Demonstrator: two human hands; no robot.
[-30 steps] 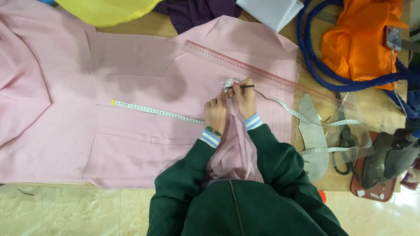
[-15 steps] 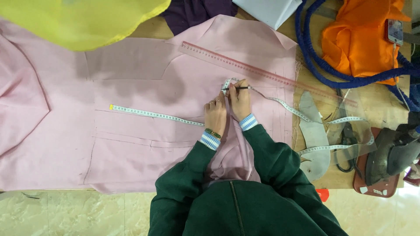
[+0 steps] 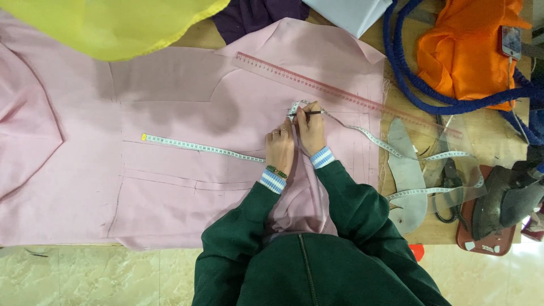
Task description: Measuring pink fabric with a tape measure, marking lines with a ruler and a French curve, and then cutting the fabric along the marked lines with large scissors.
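Where pinned flat, white measuring tape (image 3: 198, 147) numbered.

Light was bright and even, from overhead. Soft shadow fell on the pink fabric (image 3: 170, 187) just below the yellow cloth (image 3: 113, 25), which looked blurred and out of focus. Mild glare showed on the marble floor (image 3: 102, 277) below the pink fabric. The centre was sharp; lines bowed slightly at the edges.

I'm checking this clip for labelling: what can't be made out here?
Head view only:
- Pencil tip: too small to see any mark on the pink fabric.
- Left hand fingertips: whether they pin the tape measure is unclear.
- Scissors: under clear curved templates.
- Iron: cut off by right edge.
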